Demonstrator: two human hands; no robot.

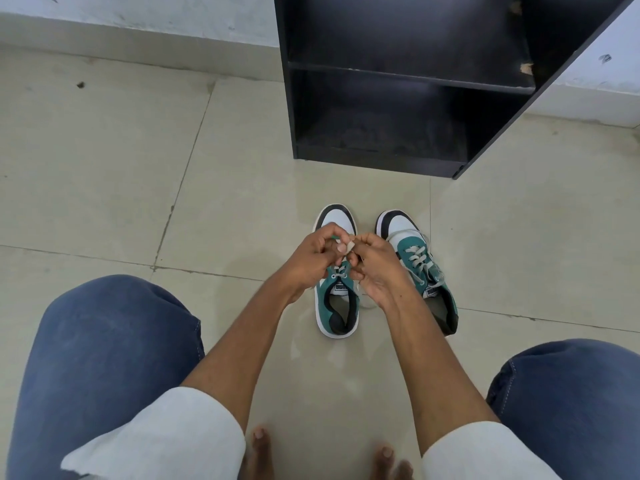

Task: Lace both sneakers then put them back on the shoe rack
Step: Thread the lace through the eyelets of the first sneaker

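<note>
Two green, white and black sneakers stand side by side on the tiled floor, toes pointing away from me. The left sneaker (337, 306) sits under my hands. My left hand (313, 259) and my right hand (375, 268) meet above its middle, each pinching a piece of its white lace (350, 246). The hands hide most of that shoe's lacing. The right sneaker (420, 268) is laced with white crossed laces, whose loose ends lie over its side. Beyond the shoes stands the black shoe rack (408, 77) with bare shelves.
My knees in blue jeans frame the bottom corners and my bare toes (259, 441) show at the bottom edge. A white wall with a skirting runs behind the rack. Beige floor tiles (121, 185) stretch to the left.
</note>
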